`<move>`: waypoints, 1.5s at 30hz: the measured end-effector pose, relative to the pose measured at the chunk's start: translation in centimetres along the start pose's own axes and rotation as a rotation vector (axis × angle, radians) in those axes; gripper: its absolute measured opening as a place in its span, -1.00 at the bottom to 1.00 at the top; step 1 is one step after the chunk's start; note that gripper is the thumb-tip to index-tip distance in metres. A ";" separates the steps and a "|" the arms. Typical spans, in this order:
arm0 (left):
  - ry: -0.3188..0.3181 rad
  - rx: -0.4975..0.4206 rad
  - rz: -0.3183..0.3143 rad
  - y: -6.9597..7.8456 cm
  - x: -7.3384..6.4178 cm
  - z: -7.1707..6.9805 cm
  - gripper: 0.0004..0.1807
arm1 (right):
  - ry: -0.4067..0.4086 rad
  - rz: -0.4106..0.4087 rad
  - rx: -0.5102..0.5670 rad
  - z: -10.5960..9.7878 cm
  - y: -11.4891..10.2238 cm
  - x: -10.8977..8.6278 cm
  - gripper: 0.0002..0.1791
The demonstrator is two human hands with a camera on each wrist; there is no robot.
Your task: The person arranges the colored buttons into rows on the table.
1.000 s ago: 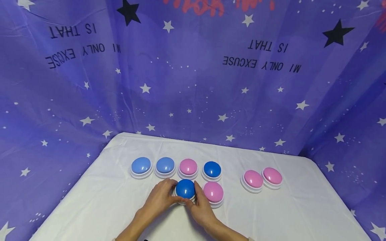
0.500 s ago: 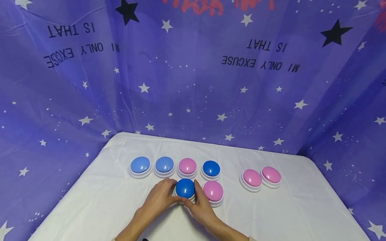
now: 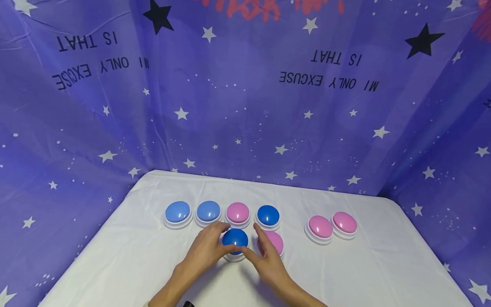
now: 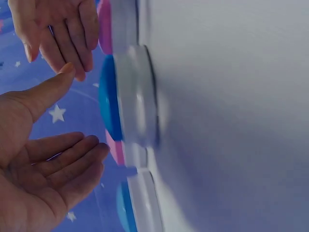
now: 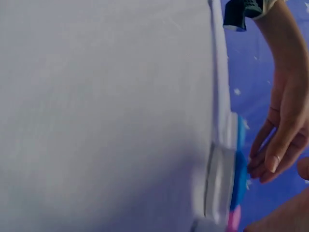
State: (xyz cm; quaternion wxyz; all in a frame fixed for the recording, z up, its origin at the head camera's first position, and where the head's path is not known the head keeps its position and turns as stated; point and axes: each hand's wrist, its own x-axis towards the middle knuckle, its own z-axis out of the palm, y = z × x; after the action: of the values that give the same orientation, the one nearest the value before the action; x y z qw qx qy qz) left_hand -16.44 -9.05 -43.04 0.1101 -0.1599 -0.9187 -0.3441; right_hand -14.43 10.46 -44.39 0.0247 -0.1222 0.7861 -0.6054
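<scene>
A dark blue dome-topped push button (image 3: 235,238) on a white base stands on the white tablecloth between the two hands. My left hand (image 3: 204,247) hovers just above its left side, fingers extended; in the left wrist view, a gap shows between that hand (image 4: 53,159) and the blue button (image 4: 110,96). My right hand (image 3: 271,264) is raised at its right, holding nothing, and partly covers a pink button (image 3: 277,242). In the head view the thumbs come close together in front of the blue dome.
Behind the hands runs a row: two light blue buttons (image 3: 178,212), a pink button (image 3: 238,212) and another dark blue button (image 3: 268,215). Two pink buttons (image 3: 320,226) sit farther right. A purple star-printed curtain (image 3: 245,106) encloses the table's back and sides.
Both hands have let go of the dark blue button and lifted from its sides. My right hand has shifted right, over the pink button. The buttons keep their places.
</scene>
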 end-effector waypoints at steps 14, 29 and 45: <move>-0.161 -0.135 0.068 5.7 4.9 4.5 -0.28 | 0.211 0.100 0.053 -10.0 -0.1 -1.3 -0.23; -0.258 -0.073 0.160 9.7 10.0 10.2 -0.31 | 0.328 0.194 -0.059 -17.8 3.7 -3.0 -0.19; -0.406 0.002 0.134 10.1 13.8 13.8 -0.35 | 0.268 0.258 -0.092 -19.6 6.7 -1.1 -0.13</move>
State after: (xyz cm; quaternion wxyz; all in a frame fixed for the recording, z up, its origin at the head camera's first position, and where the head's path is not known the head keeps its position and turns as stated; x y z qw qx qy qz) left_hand -26.79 10.37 -42.93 -0.0546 -0.2866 -0.9096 -0.2957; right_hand -18.09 30.87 -45.68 -0.0082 0.0603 0.8185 -0.5713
